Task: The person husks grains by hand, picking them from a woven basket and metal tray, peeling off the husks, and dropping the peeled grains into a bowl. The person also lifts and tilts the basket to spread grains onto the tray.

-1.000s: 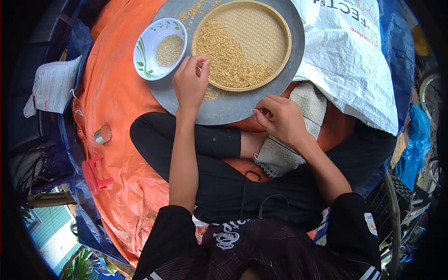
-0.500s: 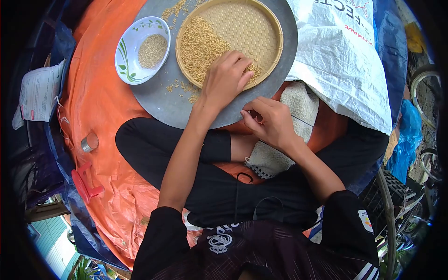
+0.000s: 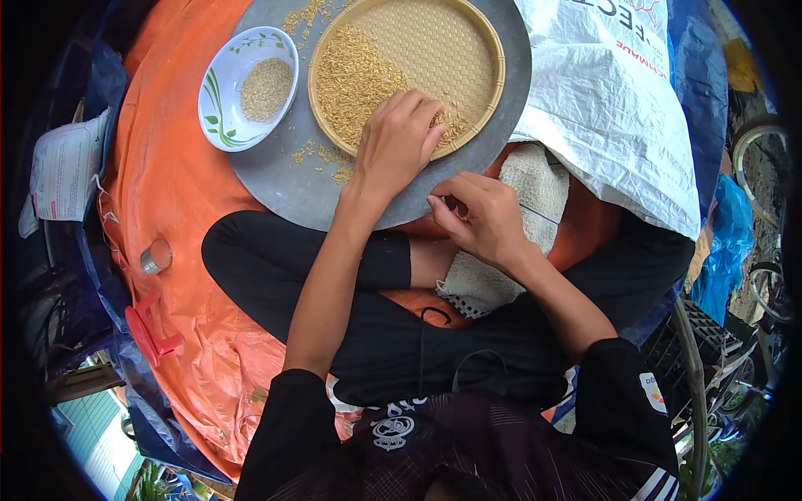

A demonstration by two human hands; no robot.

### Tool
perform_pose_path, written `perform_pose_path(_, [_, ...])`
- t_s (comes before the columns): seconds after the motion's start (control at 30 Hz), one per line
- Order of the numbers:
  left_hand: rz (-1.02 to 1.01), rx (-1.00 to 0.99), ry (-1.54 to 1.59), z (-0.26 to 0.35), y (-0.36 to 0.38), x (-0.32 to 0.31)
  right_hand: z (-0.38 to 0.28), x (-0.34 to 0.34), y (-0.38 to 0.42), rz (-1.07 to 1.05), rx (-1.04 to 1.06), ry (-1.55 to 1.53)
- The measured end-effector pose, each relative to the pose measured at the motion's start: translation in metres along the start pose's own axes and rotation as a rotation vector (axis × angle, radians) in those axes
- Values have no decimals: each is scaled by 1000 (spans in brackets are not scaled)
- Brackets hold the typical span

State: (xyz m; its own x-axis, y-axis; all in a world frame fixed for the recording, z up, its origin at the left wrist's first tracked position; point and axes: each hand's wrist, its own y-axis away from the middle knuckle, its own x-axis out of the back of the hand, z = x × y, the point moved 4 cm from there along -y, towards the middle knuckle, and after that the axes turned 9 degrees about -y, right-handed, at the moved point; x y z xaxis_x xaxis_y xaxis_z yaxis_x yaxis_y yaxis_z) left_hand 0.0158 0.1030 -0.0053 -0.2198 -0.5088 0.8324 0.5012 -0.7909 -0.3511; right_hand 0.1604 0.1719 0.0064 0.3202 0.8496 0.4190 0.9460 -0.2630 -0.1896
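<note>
An orange tarpaulin (image 3: pixel 192 167) lies beneath a round grey tray (image 3: pixel 267 179), which carries a shallow woven basket (image 3: pixel 443 50), a leaf-patterned bowl (image 3: pixel 224 71) beside it. The left hand (image 3: pixel 397 138) is in the basket, fingers curled over golden grains (image 3: pixel 355 75) heaped there; the right hand (image 3: pixel 483 213) is by the tray's near rim, fingers bent inward. Whether either pinches anything, I cannot tell. The step in hand appears to be fingering through the grains; any next move calls for a light, precise pinch.

A grey tray (image 3: pixel 271 179) bears a basket (image 3: pixel 443 50), bowl (image 3: pixel 227 67) and loose grains (image 3: pixel 342 174).
</note>
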Motion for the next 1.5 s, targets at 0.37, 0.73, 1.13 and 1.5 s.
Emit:
perform_pose_path(0.37, [-26, 56, 96, -9, 5, 2, -3, 14, -5, 66, -18, -15])
perform_pose_path(0.73, [-82, 392, 644, -12, 4, 14, 2, 34, -14, 209, -114, -95])
perform_pose_path(1.13, [-295, 316, 858, -5, 8, 13, 5, 38, -14, 248, -153, -138])
perform_pose_path(1.5, [-352, 95, 566, 19, 7, 30, 9, 30, -12, 107, -98, 14])
